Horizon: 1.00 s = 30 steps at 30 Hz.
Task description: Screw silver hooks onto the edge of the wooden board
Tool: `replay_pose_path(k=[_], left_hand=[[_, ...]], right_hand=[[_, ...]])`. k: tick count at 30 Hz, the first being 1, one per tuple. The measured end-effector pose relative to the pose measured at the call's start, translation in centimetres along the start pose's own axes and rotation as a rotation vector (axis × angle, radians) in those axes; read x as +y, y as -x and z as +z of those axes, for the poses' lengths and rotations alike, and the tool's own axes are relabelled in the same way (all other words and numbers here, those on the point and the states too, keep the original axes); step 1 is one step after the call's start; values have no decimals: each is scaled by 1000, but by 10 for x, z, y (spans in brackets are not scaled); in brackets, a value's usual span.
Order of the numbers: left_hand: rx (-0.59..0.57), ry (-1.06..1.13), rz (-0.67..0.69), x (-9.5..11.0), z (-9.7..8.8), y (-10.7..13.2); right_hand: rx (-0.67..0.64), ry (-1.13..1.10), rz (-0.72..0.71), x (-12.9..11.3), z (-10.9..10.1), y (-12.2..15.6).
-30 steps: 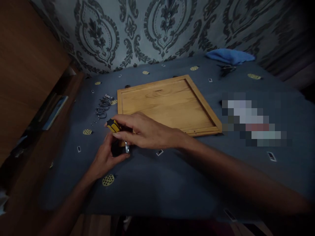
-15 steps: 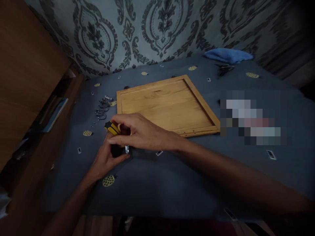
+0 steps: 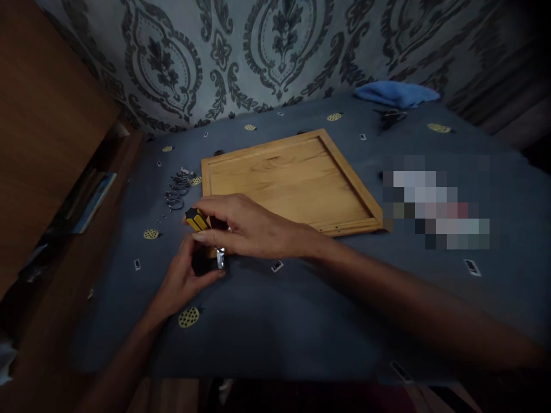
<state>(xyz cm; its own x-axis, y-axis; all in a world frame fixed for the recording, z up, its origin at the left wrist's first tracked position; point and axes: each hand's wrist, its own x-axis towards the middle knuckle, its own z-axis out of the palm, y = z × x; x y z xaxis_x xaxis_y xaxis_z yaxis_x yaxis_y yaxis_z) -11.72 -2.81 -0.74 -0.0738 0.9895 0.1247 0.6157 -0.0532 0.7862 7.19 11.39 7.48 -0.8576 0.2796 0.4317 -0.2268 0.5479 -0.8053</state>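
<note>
My right hand (image 3: 245,223) is closed around the yellow-and-black handle of a screwdriver (image 3: 198,219), whose shaft is hidden by the fingers. Below it, my left hand (image 3: 187,269) curls at the near left corner of a framed wooden panel (image 3: 279,178). Its thumb tip touches the lower end of a small shiny metal piece (image 3: 220,259), which stands at the panel's near edge; the left fingertips are hidden behind the right hand. Several metal loop-shaped pieces (image 3: 175,192) lie left of the panel, with tiny bits, perhaps screws, near them.
A dark blue cloth with pineapple prints (image 3: 275,327) covers the table. At the back right lie a blue cloth (image 3: 396,93) and a dark tool (image 3: 391,119). A blurred-out object (image 3: 434,201) is on the right. A wooden cabinet (image 3: 51,115) borders the left side.
The screwdriver handle has turned slightly in my right hand. More of the shiny metal piece shows now between my hands. The whole view has shifted a little.
</note>
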Motion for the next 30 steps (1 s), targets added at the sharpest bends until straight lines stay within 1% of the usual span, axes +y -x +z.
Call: replay_pose_path(k=[4, 12, 15, 18, 22, 25, 30], left_hand=[[3, -17, -5, 1, -1, -1], [4, 5, -25, 4, -1, -2], [22, 15, -6, 4, -1, -2], [20, 10, 10, 4, 0, -2], [26, 10, 34, 5, 1, -3], [25, 16, 54, 6, 0, -4], [8, 1, 43, 6, -2, -3]], right_hand=[[-6, 27, 11, -3, 0, 0], [49, 26, -16, 0, 3, 0], [48, 13, -34, 0, 4, 0], [99, 1, -57, 0, 5, -1], [202, -9, -11, 1, 5, -2], [206, 19, -13, 4, 5, -2], [165, 36, -18, 6, 5, 0]])
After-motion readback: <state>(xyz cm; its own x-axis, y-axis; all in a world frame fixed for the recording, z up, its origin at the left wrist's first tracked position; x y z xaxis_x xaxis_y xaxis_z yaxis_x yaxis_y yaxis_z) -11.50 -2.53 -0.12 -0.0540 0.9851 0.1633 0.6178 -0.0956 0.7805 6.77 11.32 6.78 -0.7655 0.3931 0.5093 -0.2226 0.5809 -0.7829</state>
